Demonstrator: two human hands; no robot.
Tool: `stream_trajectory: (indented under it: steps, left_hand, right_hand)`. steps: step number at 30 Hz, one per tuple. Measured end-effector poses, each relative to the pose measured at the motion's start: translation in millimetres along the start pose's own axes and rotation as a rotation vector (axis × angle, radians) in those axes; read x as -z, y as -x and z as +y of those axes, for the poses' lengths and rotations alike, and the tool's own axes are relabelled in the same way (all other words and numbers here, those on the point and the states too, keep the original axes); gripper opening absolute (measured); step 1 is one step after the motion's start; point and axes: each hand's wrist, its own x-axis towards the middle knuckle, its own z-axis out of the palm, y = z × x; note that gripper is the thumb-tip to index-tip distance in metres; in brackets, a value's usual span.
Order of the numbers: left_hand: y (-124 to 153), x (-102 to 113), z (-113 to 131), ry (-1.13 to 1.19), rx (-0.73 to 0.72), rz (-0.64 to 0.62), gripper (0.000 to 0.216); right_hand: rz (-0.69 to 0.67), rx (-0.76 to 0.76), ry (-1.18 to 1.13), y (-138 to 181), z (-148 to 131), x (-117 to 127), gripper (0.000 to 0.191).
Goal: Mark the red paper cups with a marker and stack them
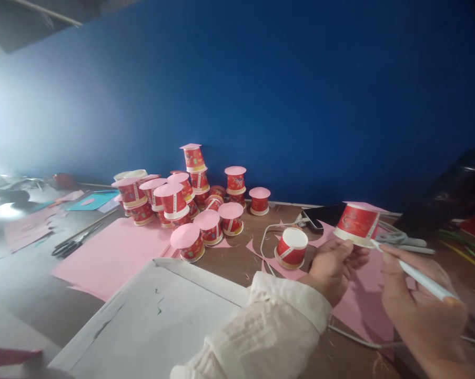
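My left hand (334,268) grips a red paper cup (356,223) by its lower edge, off the table. The cup is upside down, its cream rim below and a pink paper piece (365,206) on its base. In my right hand (416,302) is a white pen (428,282) with an orange end, its tip at or very near the cup's rim; I cannot tell whether they touch. Left of my left hand stands another upturned red cup (291,250), its pale base bare. Pink paper (373,295) lies beneath both hands.
Several upturned red cups (172,202) topped with pink discs stand grouped and stacked at centre left. Pink sheets (114,250), scissors (73,243) and a large white sheet (162,321) lie left. A white cable (263,239) loops across the table (229,263) before a blue wall (261,95).
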Motion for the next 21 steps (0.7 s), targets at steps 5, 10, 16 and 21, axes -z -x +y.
stream_trajectory:
  steps: [5, 10, 16, 21]
  left_hand:
    - [-3.4, 2.8, -2.9, -0.001, 0.001, 0.0, 0.027]
    - [-4.8, 1.1, -2.5, -0.053, 0.003, -0.004, 0.03]
    - [-8.0, -3.1, -4.5, -0.118, -0.017, 0.045, 0.031]
    - [-9.5, -1.9, -8.0, -0.099, -0.057, 0.023, 0.034]
  right_hand:
    - [-0.018, -0.208, 0.014, 2.6, 5.4, 2.2, 0.034]
    - [-0.075, -0.284, 0.053, -2.6, 2.5, 8.0, 0.045]
    - [-0.066, -0.236, 0.005, -11.9, -3.7, 15.3, 0.034]
    - [-0.047, -0.263, 0.013, -9.8, -0.7, 14.5, 0.037]
